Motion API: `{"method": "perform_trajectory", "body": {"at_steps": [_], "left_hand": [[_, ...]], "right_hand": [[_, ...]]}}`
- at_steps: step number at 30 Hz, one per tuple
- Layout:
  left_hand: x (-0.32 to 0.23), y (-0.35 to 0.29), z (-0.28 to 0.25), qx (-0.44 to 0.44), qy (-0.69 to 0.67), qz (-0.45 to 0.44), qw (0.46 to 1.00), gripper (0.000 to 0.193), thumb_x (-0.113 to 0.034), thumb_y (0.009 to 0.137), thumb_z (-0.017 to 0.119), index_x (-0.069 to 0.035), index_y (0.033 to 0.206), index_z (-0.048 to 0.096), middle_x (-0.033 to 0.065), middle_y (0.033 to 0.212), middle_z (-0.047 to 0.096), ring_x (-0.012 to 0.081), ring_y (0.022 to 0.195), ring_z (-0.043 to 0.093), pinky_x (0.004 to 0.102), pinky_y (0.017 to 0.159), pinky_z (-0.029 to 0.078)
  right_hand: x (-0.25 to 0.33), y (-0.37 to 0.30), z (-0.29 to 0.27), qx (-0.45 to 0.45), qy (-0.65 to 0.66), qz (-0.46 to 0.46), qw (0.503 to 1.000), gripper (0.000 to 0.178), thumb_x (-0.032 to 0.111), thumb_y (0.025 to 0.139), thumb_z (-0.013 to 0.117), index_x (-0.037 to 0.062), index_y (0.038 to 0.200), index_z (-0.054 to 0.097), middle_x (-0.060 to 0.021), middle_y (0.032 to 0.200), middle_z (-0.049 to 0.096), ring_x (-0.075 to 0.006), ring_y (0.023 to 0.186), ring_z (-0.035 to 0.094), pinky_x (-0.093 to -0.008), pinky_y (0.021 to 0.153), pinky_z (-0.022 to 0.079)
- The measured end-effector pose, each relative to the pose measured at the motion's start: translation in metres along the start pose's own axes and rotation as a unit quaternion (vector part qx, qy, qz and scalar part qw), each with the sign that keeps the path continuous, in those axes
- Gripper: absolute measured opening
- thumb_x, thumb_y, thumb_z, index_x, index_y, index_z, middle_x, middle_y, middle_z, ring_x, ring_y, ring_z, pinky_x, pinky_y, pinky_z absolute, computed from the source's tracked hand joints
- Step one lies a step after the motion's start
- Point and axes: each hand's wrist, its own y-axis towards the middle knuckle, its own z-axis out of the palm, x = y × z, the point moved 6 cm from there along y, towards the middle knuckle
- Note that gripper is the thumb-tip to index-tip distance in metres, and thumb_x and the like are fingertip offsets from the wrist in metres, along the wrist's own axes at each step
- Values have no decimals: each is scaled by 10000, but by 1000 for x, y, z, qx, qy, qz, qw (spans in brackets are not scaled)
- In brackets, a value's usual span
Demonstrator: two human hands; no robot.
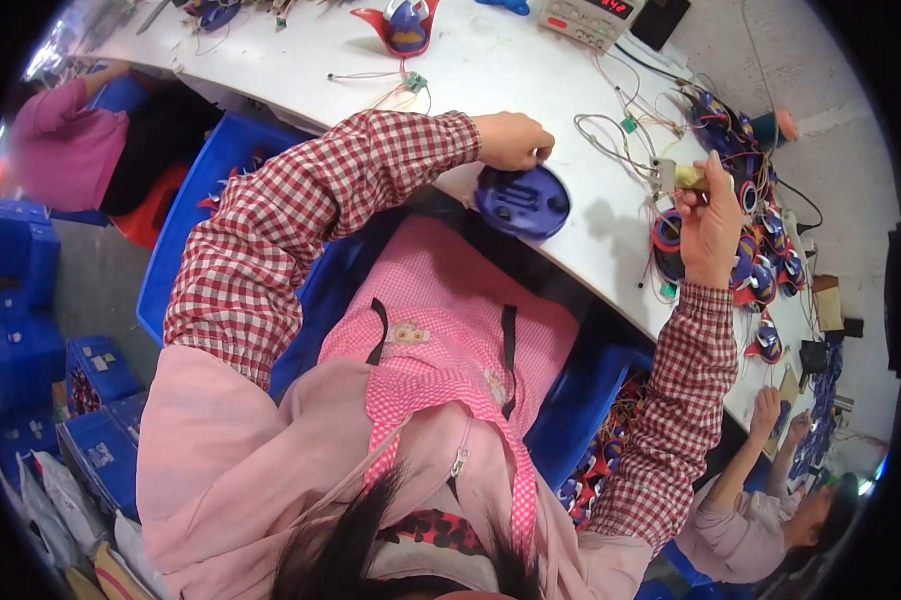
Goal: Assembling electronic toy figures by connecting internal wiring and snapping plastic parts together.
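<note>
My left hand (512,142) is closed, fingers curled, at the far rim of a round dark blue plastic part (523,203). The part has raised bars and dark round spots on its face, and it overhangs the table's near edge. Out to the right, my raised right hand (710,222) pinches a small yellow-and-silver part (686,178) between thumb and fingers. Its exact kind is unclear. Thin wires (610,130) run close to its silver end. Below that hand, several dark blue and red round assemblies (745,265) lie in a wired cluster.
A power supply (590,18) stands at the back of the white table (500,75). Near the far edge is a red-and-blue toy-like piece (406,28), with a small green circuit board (414,82) below. Blue bins (185,215) flank my lap. Co-workers sit at left (75,150) and lower right (750,520).
</note>
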Motion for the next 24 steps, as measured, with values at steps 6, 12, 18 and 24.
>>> {"method": "perform_trajectory", "body": {"at_steps": [6,12,18,24], "left_hand": [[10,-21,-6,-162,98,-80,979,253,-133,746,540,-1,958,577,198,929,584,350,890,578,394,769,474],[24,-27,-8,-251,-3,-153,956,310,-150,738,552,17,998,585,227,946,584,362,901,576,395,796,471],[31,-20,-3,-213,-75,-165,960,358,-190,744,565,41,1017,588,243,981,580,356,917,575,396,821,464],[25,-18,-7,-195,-68,-132,970,337,-214,774,545,49,982,580,263,895,608,387,864,601,424,783,482]], "right_hand": [[-4,-14,35,21,-66,-34,997,230,252,884,614,25,877,579,-21,712,571,-61,533,491,-189,454,399],[-38,-35,90,74,-205,-82,972,193,188,865,642,5,887,583,-17,696,579,-63,571,542,-198,485,454],[-47,-38,112,97,-386,-214,892,152,133,866,634,-9,875,582,-29,777,594,-63,604,560,-197,503,461],[-50,-46,117,131,-506,-326,788,143,98,836,657,-11,890,582,-56,844,583,-122,641,584,-229,545,476]]}}
